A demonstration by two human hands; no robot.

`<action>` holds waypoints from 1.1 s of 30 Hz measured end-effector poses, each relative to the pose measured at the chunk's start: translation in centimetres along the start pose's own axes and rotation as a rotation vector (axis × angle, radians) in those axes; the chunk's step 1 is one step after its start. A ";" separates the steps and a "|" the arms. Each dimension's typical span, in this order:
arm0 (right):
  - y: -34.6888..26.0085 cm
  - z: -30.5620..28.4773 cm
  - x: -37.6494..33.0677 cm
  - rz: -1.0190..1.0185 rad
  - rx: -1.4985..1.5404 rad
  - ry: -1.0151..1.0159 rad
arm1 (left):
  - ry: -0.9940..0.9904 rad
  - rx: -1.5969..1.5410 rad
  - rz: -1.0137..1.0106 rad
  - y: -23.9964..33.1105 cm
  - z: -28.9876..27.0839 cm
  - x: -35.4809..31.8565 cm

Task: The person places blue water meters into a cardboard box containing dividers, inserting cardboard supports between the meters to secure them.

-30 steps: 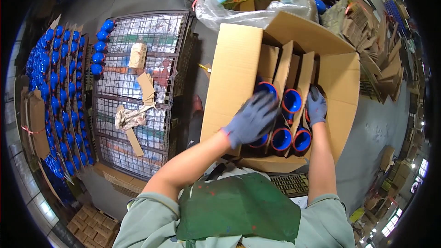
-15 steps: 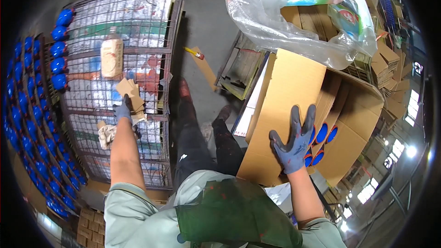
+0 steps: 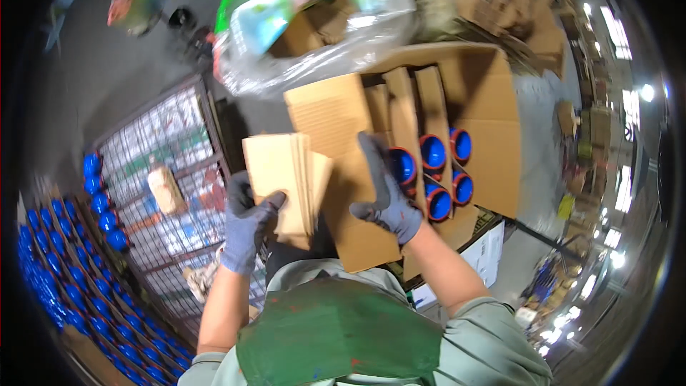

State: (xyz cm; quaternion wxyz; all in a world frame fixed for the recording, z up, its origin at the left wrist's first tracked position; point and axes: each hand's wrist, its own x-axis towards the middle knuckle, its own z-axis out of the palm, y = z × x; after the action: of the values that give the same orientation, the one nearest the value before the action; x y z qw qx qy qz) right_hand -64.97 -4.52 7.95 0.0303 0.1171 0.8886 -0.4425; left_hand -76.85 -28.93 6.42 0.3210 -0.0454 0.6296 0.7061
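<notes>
the person's left hand (image 3: 246, 225), in a grey-blue glove, has its grip clenched on a stack of flat cardboard sheets (image 3: 286, 175), thumb across the lower left face and the other fingers hidden behind. the stack stands roughly upright in front of the person's chest, its sheets fanned a little along the right edge, held between the wire cage and the open carton.

the right hand (image 3: 389, 196), gloved the same way, lies with fingers spread on the near flap of the large cardboard box (image 3: 493, 164), fingertips just beside the nearest blue cap; its grip is released, grasping nothing, only pressing on the cardboard.

inside the box, upright cardboard dividers (image 3: 411, 111) separate several round blue caps with orange rims (image 3: 432, 154), packed close together in the right part of the carton.

above the box sits a bulging clear plastic bag (image 3: 314, 21) with green and cardboard contents showing through.

to the person's left stands a wire mesh cage (image 3: 179, 171), with a pale bottle (image 3: 166, 189) lying on top of it. further left, rows of blue-capped bottles (image 3: 64, 271) run along the edge of the view.

the person wears a green apron (image 3: 336, 343) over a pale shirt.
</notes>
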 end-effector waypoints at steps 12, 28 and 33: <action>4.2 -5.3 -14.8 0.271 1.984 0.624 | -0.702 1.973 0.964 1.6 23.7 9.8; 8.6 -4.9 -15.2 0.218 2.129 0.781 | -0.751 1.630 1.403 4.7 33.5 8.9; 11.5 -2.2 -16.9 0.291 1.612 0.896 | -0.792 1.844 0.623 -4.3 32.6 12.9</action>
State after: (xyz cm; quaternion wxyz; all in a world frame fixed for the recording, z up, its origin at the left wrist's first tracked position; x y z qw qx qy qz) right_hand -45.79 0.87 2.96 -0.3506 0.3727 0.2187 -0.8309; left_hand -73.81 6.13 3.34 0.2183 0.6148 0.7572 -0.0310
